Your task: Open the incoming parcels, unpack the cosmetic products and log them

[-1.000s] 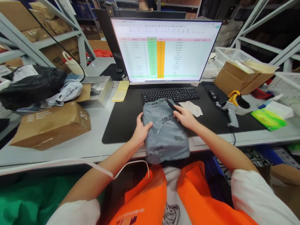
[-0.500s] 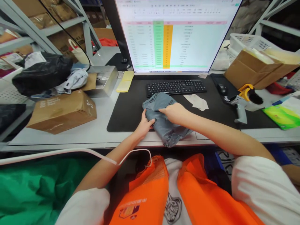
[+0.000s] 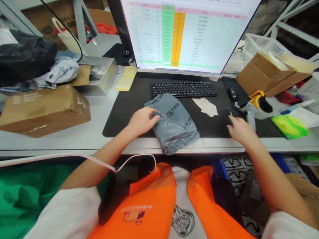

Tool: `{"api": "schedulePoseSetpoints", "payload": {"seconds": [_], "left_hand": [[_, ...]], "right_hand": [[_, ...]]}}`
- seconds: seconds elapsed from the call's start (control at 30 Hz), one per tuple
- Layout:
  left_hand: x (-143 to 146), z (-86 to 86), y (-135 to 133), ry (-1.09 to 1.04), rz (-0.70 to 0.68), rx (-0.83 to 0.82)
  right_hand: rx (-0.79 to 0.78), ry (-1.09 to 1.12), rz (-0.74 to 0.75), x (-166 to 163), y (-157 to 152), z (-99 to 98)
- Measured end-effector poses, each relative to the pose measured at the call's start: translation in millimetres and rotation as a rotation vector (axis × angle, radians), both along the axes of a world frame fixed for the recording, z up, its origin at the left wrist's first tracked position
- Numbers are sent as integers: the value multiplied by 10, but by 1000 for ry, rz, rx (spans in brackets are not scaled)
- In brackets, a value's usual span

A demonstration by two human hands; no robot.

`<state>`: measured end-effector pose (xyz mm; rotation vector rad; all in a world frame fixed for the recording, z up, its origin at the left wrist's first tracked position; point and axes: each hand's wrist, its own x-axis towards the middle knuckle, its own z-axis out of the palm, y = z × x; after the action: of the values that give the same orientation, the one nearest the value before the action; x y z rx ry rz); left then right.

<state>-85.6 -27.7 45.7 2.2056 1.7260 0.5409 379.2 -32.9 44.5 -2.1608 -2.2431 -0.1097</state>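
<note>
A grey plastic mailing bag (image 3: 174,121) with black print lies across the front of the black desk mat. My left hand (image 3: 142,121) is at its left edge, with thumb and curled fingers gripping the plastic. To the right, my right hand (image 3: 240,131) is closed on a thin, dark pen-like object (image 3: 229,112) whose tip sticks out past the fingers. Just beyond that hand stands a grey handheld scanner (image 3: 250,118), partly hidden by it. A crumpled white slip of paper (image 3: 206,107) lies between the bag and my right hand.
Behind the bag are a black keyboard (image 3: 184,89) and a monitor (image 3: 191,36). A taped carton (image 3: 45,111) sits at left. At right are a mouse (image 3: 233,94), a yellow tape dispenser (image 3: 259,99), an open cardboard box (image 3: 264,74) and a green packet (image 3: 290,126).
My right hand has left the bag and moved right to beside the scanner, now holding the pen-like object. My left hand shifted to the bag's upper left edge. The bag lies flatter.
</note>
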Motion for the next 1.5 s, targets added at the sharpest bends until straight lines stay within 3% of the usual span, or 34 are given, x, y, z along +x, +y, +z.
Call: {"api": "schedulePoseSetpoints", "payload": {"seconds": [0.1, 0.2, 0.27, 0.37, 0.5, 0.57, 0.67, 0.77, 0.87, 1.17, 1.37, 1.5], "left_hand": [[354, -123, -110, 79, -160, 47], [522, -359, -187, 41, -148, 70], [502, -482, -190, -35, -149, 83], [394, -546, -172, -137, -198, 107], [266, -453, -224, -220, -402, 136], [233, -372, -274, -186, -450, 127], [250, -263, -291, -88, -439, 49], [327, -218, -196, -8, -354, -12], [383, -254, -70, 43, -238, 38], [443, -369, -49, -6, -131, 10], [472, -329, -44, 103, -162, 18], [344, -307, -156, -12, -197, 13]], "right_hand": [[22, 148, 376, -825, 188, -81], [-2, 350, 782, -1585, 332, -153], [-53, 355, 903, -1921, 428, -220], [-116, 321, 988, -2110, 562, -294], [-110, 350, 1111, -2006, 641, -238], [-122, 312, 1126, -1939, 620, -151], [-133, 148, 1008, -1916, 545, -17], [-98, 26, 846, -1978, 492, 57], [-106, 4, 800, -2058, 506, 57], [-112, 43, 884, -2137, 627, -93], [-115, 248, 959, -2047, 634, -182], [-136, 343, 961, -1819, 479, -163]]}}
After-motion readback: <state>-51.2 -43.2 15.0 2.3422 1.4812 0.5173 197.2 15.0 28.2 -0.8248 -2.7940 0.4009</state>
